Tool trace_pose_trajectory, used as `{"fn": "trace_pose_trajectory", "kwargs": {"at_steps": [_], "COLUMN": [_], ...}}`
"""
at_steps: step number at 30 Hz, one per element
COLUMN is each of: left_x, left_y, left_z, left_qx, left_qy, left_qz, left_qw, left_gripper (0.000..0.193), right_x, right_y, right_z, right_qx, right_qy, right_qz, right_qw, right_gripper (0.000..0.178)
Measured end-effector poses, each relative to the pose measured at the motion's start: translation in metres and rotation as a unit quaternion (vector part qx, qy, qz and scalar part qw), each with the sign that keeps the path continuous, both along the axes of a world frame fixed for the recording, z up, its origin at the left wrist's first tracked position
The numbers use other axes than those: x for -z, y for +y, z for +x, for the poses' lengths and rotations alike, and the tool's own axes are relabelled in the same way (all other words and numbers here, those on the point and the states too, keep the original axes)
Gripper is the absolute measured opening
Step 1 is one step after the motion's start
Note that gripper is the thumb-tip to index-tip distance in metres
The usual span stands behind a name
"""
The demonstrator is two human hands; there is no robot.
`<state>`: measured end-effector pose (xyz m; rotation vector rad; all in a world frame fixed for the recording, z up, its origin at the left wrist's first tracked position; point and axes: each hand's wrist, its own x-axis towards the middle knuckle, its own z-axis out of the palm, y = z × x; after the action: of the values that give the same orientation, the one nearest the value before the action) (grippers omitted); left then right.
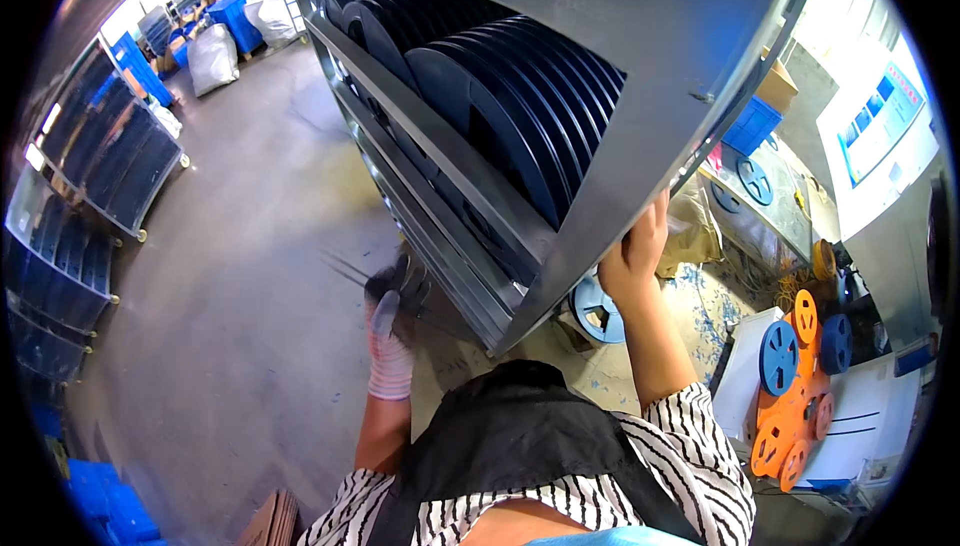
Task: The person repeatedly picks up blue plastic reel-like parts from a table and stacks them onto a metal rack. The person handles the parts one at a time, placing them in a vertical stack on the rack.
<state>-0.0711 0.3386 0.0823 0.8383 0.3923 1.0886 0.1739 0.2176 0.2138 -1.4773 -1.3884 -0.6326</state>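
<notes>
A tall grey metal rack (pixel 590 236) stands tilted across the view in front of me, its shelves packed with upright rows of black reels (pixel 500 106). My right hand (pixel 637 251) is bare and curls around the rack's right edge; its fingertips are partly hidden behind the metal. To the left of the rack's lower end, my left hand (pixel 385 316) wears a dark-and-grey glove with a pink striped cuff. It is closed on a dark scissors-like tool (pixel 408 284), with thin prongs sticking out to the left and loops to the right. Blur hides its exact kind.
More wheeled racks (pixel 110 146) line the left side. A machine with orange and blue reels (pixel 790 386) stands at the right, near a worktable (pixel 770 211). A blue reel (pixel 597 308) sits beyond my right forearm. White sacks (pixel 213 59) lie far left.
</notes>
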Motion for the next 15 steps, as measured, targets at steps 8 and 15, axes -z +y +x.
{"fn": "trace_pose_trajectory", "kwargs": {"at_steps": [8, 15], "left_x": [0.019, 0.022], "left_y": [-0.028, -0.069], "left_z": [-0.035, -0.049], "left_qx": [-0.079, -0.163], "left_qy": [0.03, 0.04], "left_qz": [-0.021, -0.018], "left_qw": [0.996, 0.986], "left_gripper": [0.041, 0.042], "right_x": [0.037, 0.113], "right_y": [0.005, -0.02], "right_z": [0.004, 0.013], "right_qx": [-0.005, -0.078], "right_qy": [-0.157, -0.068], "right_qz": [-0.034, -0.01], "right_qw": [0.987, 0.995], "right_gripper": [0.043, 0.06]}}
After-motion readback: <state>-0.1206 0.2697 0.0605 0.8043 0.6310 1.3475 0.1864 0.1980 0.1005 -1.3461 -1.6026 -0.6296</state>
